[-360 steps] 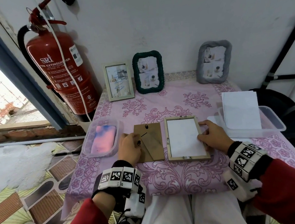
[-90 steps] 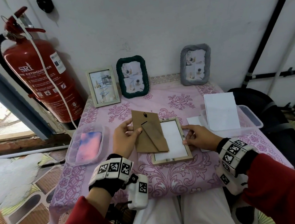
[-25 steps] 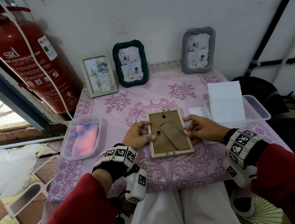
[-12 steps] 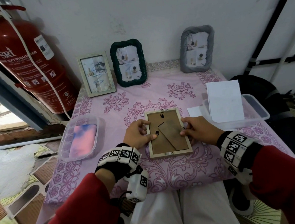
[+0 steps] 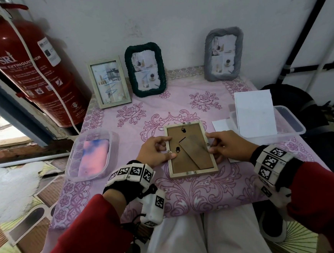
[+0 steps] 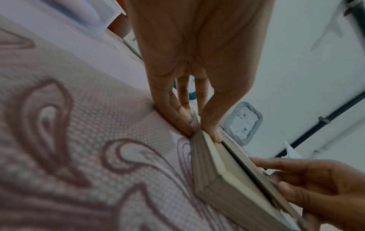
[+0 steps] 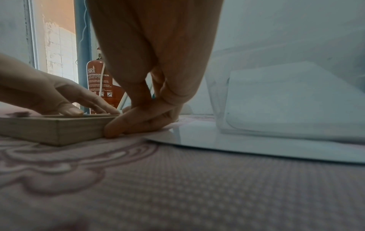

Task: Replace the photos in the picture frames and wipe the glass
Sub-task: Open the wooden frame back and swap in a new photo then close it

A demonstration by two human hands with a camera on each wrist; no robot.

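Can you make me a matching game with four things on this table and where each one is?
Things:
1. grey frame
2. pink cloth
3. wooden frame
4. green frame

Places:
A. face down between both hands
B. in the left clear tub
C. back right, against the wall
D. back, beside the pale standing frame

Pairs: 1-C, 2-B, 3-A, 4-D

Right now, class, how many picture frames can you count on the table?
4. A pale wooden frame, a dark green woven frame and a grey fabric frame stand along the wall; a pale wooden frame lies face down between both hands.
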